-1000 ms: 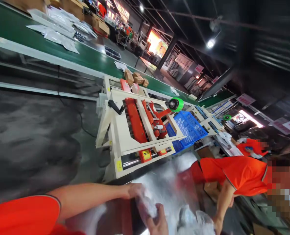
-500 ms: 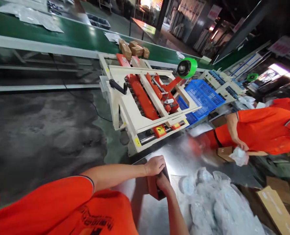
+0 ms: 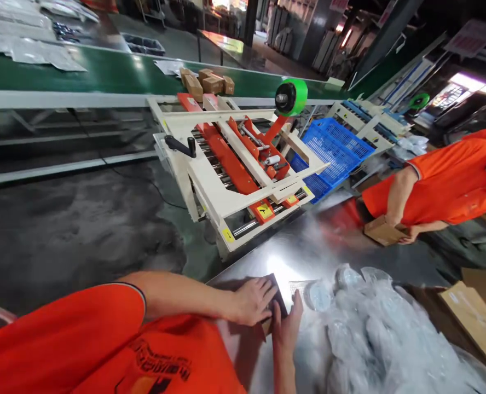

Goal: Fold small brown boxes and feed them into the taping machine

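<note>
Left hand [image 3: 253, 300] lay palm down, fingers spread, on top of the small box [image 3: 276, 300]; forearm extended from the orange sleeve. Right hand [image 3: 287, 324] pressed flat against the box's near right side, fingers straight, forearm rising from below.

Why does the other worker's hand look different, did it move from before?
Yes. The co-worker's hand, earlier holding a clear bag nearer the pile of bagged parts, now rests on a small cardboard box at the steel table's far edge.
</note>
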Demonstrator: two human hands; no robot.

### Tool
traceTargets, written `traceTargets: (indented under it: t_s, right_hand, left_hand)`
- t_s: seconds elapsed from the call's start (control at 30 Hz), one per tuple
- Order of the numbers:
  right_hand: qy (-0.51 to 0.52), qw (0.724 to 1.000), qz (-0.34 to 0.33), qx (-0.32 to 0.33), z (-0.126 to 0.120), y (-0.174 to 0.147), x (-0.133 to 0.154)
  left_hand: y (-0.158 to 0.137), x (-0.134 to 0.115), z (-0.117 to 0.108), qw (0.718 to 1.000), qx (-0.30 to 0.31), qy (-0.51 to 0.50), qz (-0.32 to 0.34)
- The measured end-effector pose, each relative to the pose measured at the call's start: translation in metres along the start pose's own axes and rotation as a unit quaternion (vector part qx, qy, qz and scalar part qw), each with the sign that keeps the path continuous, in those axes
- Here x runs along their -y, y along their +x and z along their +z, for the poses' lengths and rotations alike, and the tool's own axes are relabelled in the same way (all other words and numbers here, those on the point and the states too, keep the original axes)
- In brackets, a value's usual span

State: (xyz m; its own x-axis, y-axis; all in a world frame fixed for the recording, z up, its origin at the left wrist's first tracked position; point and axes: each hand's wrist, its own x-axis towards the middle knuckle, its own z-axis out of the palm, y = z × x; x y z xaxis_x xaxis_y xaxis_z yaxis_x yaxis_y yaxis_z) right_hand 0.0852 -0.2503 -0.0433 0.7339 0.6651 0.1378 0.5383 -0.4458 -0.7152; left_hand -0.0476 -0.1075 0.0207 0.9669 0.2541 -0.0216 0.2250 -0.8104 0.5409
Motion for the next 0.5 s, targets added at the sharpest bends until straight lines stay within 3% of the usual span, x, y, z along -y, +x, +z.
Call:
traceTargets:
  t_s: [0.17,0.33,0.4,0.5]
  right_hand:
    - [-0.023,0.997,-0.060,0.031,0.006,0.023,0.005]
    - [0.016,0.978,-0.126,0.168,0.004,0.013,-0.009]
    - [0.061,0.968,-0.088,0.229,-0.004,0.012,-0.009]
    - [0.114,0.948,0.025,0.296,-0.022,0.014,-0.004]
  left_hand:
    - [-0.025,0.021,-0.019,0.996,0.077,-0.055,0.001]
    - [0.000,0.039,-0.042,0.973,0.049,-0.143,-0.177]
    - [0.012,0.047,-0.037,0.955,0.073,-0.199,-0.206]
    - [0.025,0.062,-0.022,0.934,0.116,-0.263,-0.211]
